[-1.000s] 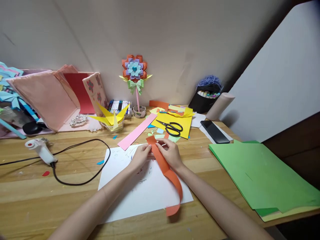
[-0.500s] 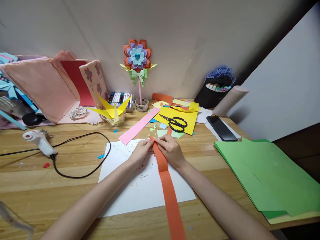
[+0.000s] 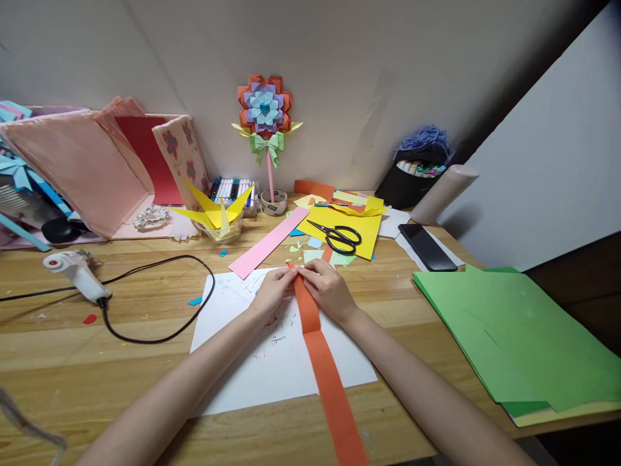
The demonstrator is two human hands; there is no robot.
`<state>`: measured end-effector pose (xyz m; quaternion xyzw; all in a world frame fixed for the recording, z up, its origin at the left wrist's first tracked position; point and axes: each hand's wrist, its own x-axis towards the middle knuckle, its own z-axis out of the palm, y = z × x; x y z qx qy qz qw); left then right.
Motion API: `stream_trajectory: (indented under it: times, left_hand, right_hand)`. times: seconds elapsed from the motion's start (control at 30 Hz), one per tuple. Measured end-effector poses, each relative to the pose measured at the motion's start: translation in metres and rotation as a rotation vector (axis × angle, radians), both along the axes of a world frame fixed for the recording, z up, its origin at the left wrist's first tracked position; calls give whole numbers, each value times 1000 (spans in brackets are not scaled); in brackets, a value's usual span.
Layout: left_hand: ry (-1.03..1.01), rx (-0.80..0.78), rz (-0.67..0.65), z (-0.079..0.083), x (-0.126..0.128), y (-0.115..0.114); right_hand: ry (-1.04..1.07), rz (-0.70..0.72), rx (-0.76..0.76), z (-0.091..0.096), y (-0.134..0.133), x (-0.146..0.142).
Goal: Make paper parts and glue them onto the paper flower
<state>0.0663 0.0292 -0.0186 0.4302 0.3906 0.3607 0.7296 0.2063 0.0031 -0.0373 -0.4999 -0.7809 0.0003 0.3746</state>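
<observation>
A long orange paper strip [image 3: 326, 366] runs from my fingers down toward me past the table's front edge, with a crease across it partway along. Its far end is pinched between the fingertips of my left hand [image 3: 272, 291] and my right hand [image 3: 330, 288], which meet close together. Both hands are closed on it, and my fingers partly cover that end. Under the hands lies a white sheet [image 3: 233, 375] with small coloured marks. Just beyond them are a pink paper strip [image 3: 269, 243] and black-handled scissors [image 3: 339, 238] on yellow paper [image 3: 371, 236].
A white glue gun [image 3: 72, 275] with a looped black cord lies left. Stacked green paper [image 3: 514, 336] and a phone [image 3: 427, 247] are on the right. Behind stand a paper flower [image 3: 265, 109], a clear bowl [image 3: 220, 232] with yellow folded paper, and a black pen holder [image 3: 412, 181].
Both hands stay pinched on the strip's far end. The strip's near part has swung slightly, its crease shifting left and its lower end right. The view has moved a little.
</observation>
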Motion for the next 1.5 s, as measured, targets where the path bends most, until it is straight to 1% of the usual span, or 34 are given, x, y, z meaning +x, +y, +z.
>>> stream_trajectory:
  times: [0.03,0.1,0.23,0.3,0.37,0.57,0.7,0.87,0.93,1.03,1.1,1.2,1.33,1.5]
  left_hand:
    - [-11,9,2,-1,0,0]
    - [-16,22,-21,-4,-1,0]
    - [98,123,-96,-9,-2,2]
    - [170,190,-104,-11,-2,3]
    - [214,218,-83,-12,-3,4]
    - [176,216,20,-10,-4,3]
    - [189,196,38,-8,-3,3]
    - [241,199,50,-7,-2,3]
    - [232,215,53,-7,-3,3]
    - [208,232,68,-6,-5,2]
    - [212,245,79,-5,-5,2]
    - [217,279,95,-3,-5,2]
    - [210,284,122,-1,-6,4]
    - [185,281,105,-3,-6,7]
  right_hand:
    - [66,13,-24,1,0,0]
    - [263,11,-111,3,2,0]
    - [692,12,-410,2,7,4]
    - [815,34,-528,0,10,5]
    - [874,38,-578,-1,12,7]
    - [915,30,-595,3,11,6]
    - [936,19,-602,5,11,4]
    - [941,7,-567,4,11,3]
    - [936,47,-602,4,11,4]
    - [910,123,-704,5,10,9]
    - [909,130,-738,5,10,12]
    - [940,117,-738,4,11,14]
    - [952,76,-704,0,11,14]
    - [814,24,-523,-1,7,9]
